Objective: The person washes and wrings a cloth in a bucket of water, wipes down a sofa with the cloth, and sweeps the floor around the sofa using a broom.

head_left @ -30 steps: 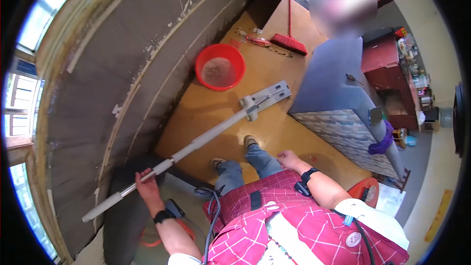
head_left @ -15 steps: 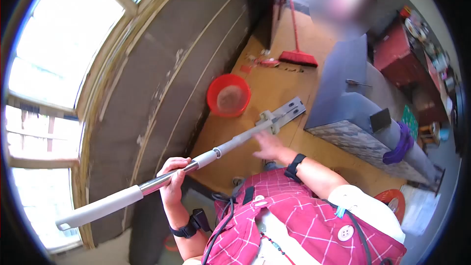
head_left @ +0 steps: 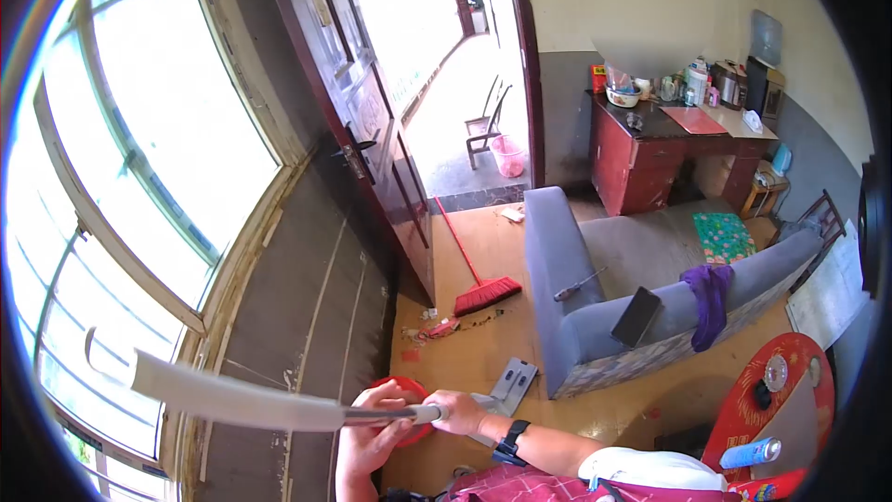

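Note:
A mop with a long pale grip and metal pole (head_left: 251,401) slants across the lower left of the head view. Its flat grey head plate (head_left: 517,379) lies low over the wooden floor, partly hidden behind my right hand. My left hand (head_left: 370,429) has its fingers closed round the metal pole. Just to the right, my right hand (head_left: 453,412) is wrapped round the lower part of the pole. Behind my hands is a red basin (head_left: 409,435), mostly covered by them.
A red broom (head_left: 487,295) stands by swept debris near the open door (head_left: 372,130). On the right, a grey sofa (head_left: 595,325) carries a phone (head_left: 636,316), a screwdriver and a purple cloth (head_left: 708,302). Windows (head_left: 158,112) line the left wall; a red round board (head_left: 790,363) is lower right.
My right hand has moved from beside the mop head to a grip on the pole. The handle's end has come up, and the view has lifted toward the door.

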Tool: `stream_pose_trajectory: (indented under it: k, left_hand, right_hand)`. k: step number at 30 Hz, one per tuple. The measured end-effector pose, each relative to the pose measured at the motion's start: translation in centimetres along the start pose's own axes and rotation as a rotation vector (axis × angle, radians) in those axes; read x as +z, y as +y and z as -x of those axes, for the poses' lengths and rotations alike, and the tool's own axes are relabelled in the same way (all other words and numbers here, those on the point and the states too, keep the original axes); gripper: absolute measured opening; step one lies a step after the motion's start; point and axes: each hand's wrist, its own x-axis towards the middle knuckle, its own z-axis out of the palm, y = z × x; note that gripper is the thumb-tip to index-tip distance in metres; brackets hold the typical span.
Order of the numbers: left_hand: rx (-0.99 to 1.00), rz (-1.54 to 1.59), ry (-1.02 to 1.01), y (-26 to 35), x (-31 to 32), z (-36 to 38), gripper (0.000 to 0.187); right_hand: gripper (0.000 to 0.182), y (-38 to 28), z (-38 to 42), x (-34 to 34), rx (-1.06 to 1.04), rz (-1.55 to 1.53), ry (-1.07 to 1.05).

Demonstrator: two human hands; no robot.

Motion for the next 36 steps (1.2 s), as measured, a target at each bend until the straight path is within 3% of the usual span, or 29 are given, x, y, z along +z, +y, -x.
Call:
stream_pose_trajectory:
  k: [1,4,7,8,9,10,13,17,20,29,31,34,36]
  left_hand:
    - [0.095,-0.217,-0.104,-0.9,-1.4,-0.7,0.069]
    - [0.029,-0.299,-0.085,-1.8,-4.3,-1.1,0.065]
    - [-0.179,-0.043,-0.066,-4.6,-9.5,-0.5,0.057]
    - [-0.218,0.038,-0.022,-5.3,-11.1,-0.3,0.053]
    - [-0.213,0.042,-0.031,-6.3,-12.9,0.1,0.053]
    - [-0.257,0.045,0.037,-7.3,-14.9,0.4,0.049]
    - [-0.275,0.094,0.208,-8.5,-19.1,0.8,0.036]
    - [-0.235,0.072,0.307,-9.9,-23.7,-0.6,0.028]
    - [-0.255,0.095,0.344,-9.6,-24.8,-2.3,0.027]
    - [-0.324,-0.08,0.081,-10.8,-22.2,-7.9,0.03]
    - [-0.284,-0.107,0.03,-11.1,-21.4,-9.4,0.029]
    - [-0.201,-0.136,-0.068,-10.7,-19.5,-11.1,0.026]
    - [-0.195,-0.185,-0.105,-10.1,-17.6,-11.9,0.026]
  right_hand:
    - [0.029,0.2,-0.5,-0.4,0.01,-0.007,0.049]
    - [0.026,2.3,-2.0,-1.4,0.001,-0.037,0.196]
    - [0.024,3.7,-2.8,-2.5,0.3,-0.14,0.361]
    - [0.024,5.0,-3.2,-2.6,0.302,-0.133,0.369]
    - [0.023,6.4,-3.6,-2.6,0.351,-0.176,0.536]
    - [0.022,6.1,-4.2,-3.1,0.397,-0.221,0.702]
    - [0.015,3.6,-5.6,-5.2,0.435,-0.265,0.88]
    - [0.01,5.1,-4.2,-6.0,0.453,-0.329,0.878]
    - [0.01,1.7,-4.3,-9.0,0.437,-0.433,0.807]
    - [0.011,-1.1,-1.1,-18.2,0.455,-0.523,0.546]
    - [0.012,-1.7,0.4,-19.5,0.503,-0.352,0.375]
    - [0.017,-2.2,3.3,-19.9,0.561,-0.435,0.414]
    - [0.021,-1.4,5.6,-20.2,0.484,-0.426,0.611]
